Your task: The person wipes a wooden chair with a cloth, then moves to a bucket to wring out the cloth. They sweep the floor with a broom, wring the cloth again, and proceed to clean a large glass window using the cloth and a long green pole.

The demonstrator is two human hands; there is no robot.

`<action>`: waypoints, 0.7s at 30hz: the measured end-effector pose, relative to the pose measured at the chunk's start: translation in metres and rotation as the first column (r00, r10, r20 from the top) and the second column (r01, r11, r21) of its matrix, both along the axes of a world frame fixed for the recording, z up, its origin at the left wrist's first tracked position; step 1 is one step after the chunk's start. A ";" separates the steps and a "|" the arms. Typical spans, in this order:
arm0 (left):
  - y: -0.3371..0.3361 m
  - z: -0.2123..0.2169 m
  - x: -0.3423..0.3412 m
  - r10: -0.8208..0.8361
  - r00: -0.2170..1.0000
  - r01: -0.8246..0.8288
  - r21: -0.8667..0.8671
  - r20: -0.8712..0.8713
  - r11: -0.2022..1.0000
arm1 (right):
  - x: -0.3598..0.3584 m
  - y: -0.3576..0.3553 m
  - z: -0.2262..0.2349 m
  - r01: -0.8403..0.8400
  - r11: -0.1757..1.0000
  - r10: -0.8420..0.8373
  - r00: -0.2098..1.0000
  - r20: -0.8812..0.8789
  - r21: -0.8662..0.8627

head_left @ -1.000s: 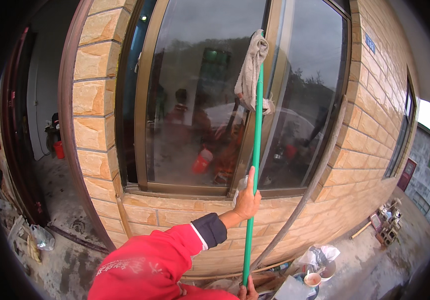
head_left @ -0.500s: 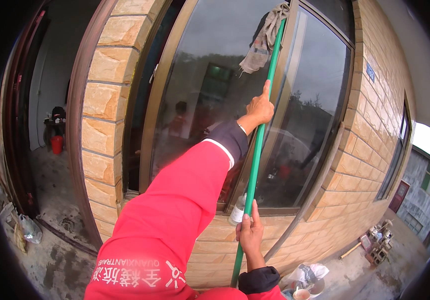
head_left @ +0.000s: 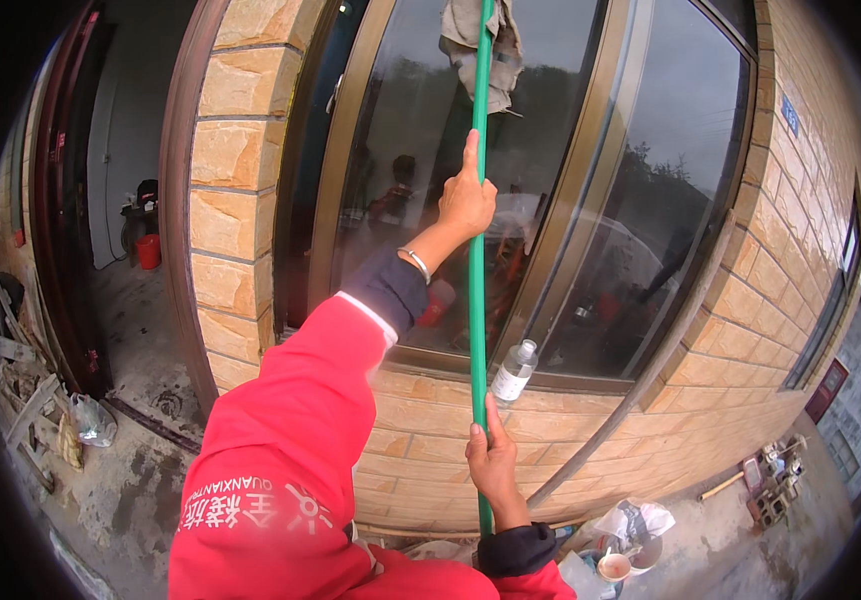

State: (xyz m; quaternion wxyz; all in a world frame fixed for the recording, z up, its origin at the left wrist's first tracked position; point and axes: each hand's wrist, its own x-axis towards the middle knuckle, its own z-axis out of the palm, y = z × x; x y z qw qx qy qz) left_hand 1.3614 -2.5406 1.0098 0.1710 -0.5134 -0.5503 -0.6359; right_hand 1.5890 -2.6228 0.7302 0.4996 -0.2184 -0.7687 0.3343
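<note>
A long green pole (head_left: pixel 478 300) runs up in front of the window, with a grey-beige cloth (head_left: pixel 495 60) hanging at its upper part against the dark glass (head_left: pixel 420 130). My left hand (head_left: pixel 467 203) is wrapped round the pole below the cloth, index finger stretched up along it. Lower down, my right hand (head_left: pixel 496 462) grips the same pole, its index finger also pointing upward. Just right of the pole, a clear bottle (head_left: pixel 514 373) with a white label stands on the window ledge. The pole's lower end is hidden behind my right hand and sleeve.
A thin grey pole (head_left: pixel 590 450) leans against the tiled wall (head_left: pixel 420 440). At lower right are a white plastic bag (head_left: pixel 640 522) and a cup (head_left: pixel 613 567). An open doorway (head_left: pixel 140 130) with a red bucket (head_left: pixel 148 252) lies left; wood scraps (head_left: pixel 35 410) lie outside it.
The cloth and the pole's upper part have moved left across the glass, away from the window's middle frame. My left hand has moved left with them. The pole now stands nearly upright instead of slanting.
</note>
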 end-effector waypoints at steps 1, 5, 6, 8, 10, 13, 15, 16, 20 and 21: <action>-0.004 -0.023 0.000 -0.026 1.000 0.026 0.019 0.001 0.999 | 0.008 -0.005 -0.019 0.005 1.000 -0.005 0.999 0.033 -0.009; -0.027 -0.106 0.007 -0.073 0.997 0.070 0.125 0.022 0.990 | 0.038 -0.038 -0.068 0.077 0.997 -0.075 0.990 0.122 -0.007; -0.033 -0.126 0.016 -0.135 0.987 0.127 0.099 0.083 0.987 | 0.048 -0.047 -0.082 0.093 0.996 -0.094 0.988 0.121 0.011; -0.045 -0.169 0.037 -0.235 0.958 0.224 0.084 0.165 0.971 | 0.071 -0.069 -0.110 0.145 0.989 -0.140 0.976 0.166 -0.018; -0.055 -0.216 0.049 -0.195 0.980 0.188 0.145 0.031 0.971 | 0.096 -0.100 -0.137 0.189 0.976 -0.156 0.955 0.254 -0.111; -0.081 -0.284 0.095 -0.386 0.878 0.405 -0.011 0.284 0.914 | 0.149 -0.141 -0.206 0.277 0.939 -0.207 0.929 0.308 -0.205; -0.096 -0.304 0.131 -0.486 0.814 0.507 0.021 0.319 0.862 | 0.179 -0.161 -0.229 0.321 0.907 -0.232 0.921 0.314 -0.271; -0.104 -0.308 0.148 -0.524 0.786 0.537 0.058 0.329 0.842 | 0.187 -0.168 -0.233 0.329 0.895 -0.233 0.920 0.314 -0.300; -0.106 -0.275 0.152 -0.539 0.613 0.568 0.152 0.578 0.809 | 0.188 -0.179 -0.217 0.331 0.865 -0.236 0.932 0.277 -0.378; -0.101 -0.269 0.149 -0.524 0.563 0.572 0.156 0.639 0.805 | 0.187 -0.174 -0.211 0.332 0.864 -0.242 0.933 0.265 -0.379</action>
